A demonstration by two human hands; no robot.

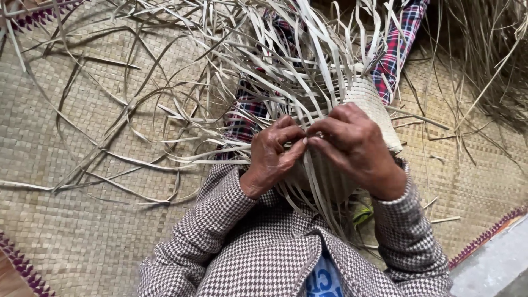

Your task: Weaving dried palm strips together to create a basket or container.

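Observation:
A half-woven pale straw piece (373, 104) rests over my lap, with many long loose strips (286, 60) fanning up and to the left from it. My left hand (272, 154) pinches strips at the weave's edge, fingers curled. My right hand (352, 143) meets it fingertip to fingertip, gripping the same strips. Both arms wear brown-and-white houndstooth sleeves (231, 220). Plaid red-and-blue trouser legs (393, 52) show beneath the strips.
A woven straw floor mat (82, 231) with a purple patterned border (25, 267) lies underneath. More dry strips are heaped at the top right (489, 49). A grey concrete edge (495, 264) sits at the bottom right. Loose strips trail across the mat at left.

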